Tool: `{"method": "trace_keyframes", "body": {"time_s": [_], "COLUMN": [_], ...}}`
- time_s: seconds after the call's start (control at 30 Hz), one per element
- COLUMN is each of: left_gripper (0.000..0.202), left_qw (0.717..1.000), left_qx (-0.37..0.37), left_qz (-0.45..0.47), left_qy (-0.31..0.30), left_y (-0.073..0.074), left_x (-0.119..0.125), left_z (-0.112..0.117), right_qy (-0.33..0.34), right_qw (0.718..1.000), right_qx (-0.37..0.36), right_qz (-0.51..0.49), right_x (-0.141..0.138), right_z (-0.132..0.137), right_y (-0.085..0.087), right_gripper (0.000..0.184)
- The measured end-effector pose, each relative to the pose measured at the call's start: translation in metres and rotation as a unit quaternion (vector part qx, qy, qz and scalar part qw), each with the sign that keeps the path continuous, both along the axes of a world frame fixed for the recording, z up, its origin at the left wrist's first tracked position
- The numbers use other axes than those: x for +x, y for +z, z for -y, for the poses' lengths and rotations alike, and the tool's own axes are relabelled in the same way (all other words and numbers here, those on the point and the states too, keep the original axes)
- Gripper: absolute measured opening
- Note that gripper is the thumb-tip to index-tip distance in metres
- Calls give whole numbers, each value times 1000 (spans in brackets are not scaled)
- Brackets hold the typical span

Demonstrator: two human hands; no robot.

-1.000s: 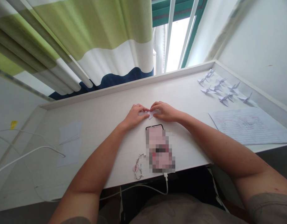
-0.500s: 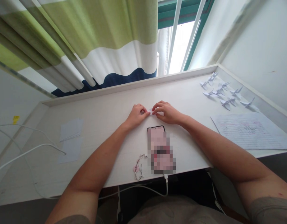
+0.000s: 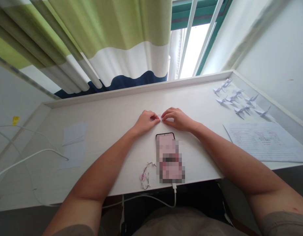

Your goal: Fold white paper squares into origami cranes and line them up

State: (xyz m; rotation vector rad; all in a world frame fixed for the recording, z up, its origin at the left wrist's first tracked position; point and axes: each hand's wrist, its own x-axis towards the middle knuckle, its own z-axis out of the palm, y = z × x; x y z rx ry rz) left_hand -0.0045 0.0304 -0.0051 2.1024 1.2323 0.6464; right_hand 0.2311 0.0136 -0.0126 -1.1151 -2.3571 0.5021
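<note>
Centrally, left hand (image 3: pixel 147 121) and right hand (image 3: pixel 176 119) pinching a small white paper (image 3: pixel 160 116), fingers (image 3: pixel 155 116) partly hiding it, phone (image 3: pixel 169 159) between the forearms (image 3: pixel 115 154), charm strap (image 3: pixel 143 177) beside it, paper cranes (image 3: pixel 240 111) and lined sheet (image 3: pixel 262 141) at right, paper slips (image 3: pixel 74 134) and cable (image 3: pixel 46 150) at left.

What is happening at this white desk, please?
One person's bare left hand and bare right hand meet at a small piece of white paper, mostly hidden by them. A rectangular phone with a pink screen lies on the near side. Folded white paper birds stand at the right, beyond a lined white sheet.
</note>
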Motion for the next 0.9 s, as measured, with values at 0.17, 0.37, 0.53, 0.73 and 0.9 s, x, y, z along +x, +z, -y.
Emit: {"method": "trace_keyframes", "body": {"time_s": [0.17,0.37,0.53,0.73,0.9], "left_gripper": [9,10,9,11,18], "left_qw": [1000,999,997,989,982], "left_qx": [-20,-37,-57,-113,-154], "left_qz": [-9,24,49,88,107], "left_qy": [23,25,17,24,19], "left_y": [-1,0,2,3,3], "left_x": [3,5,5,4,2], "left_z": [2,-1,-5,-9,-14], "right_qy": [6,8,9,16,11], "right_qw": [1000,998,997,996,997], "right_qx": [0,4,13,19,-1], "right_qz": [21,68,80,84,76], "right_x": [1,-2,-2,-2,-2], "right_z": [1,6,8,9,9], "right_y": [4,13,16,15,13], "right_gripper": [21,24,25,26,26]}}
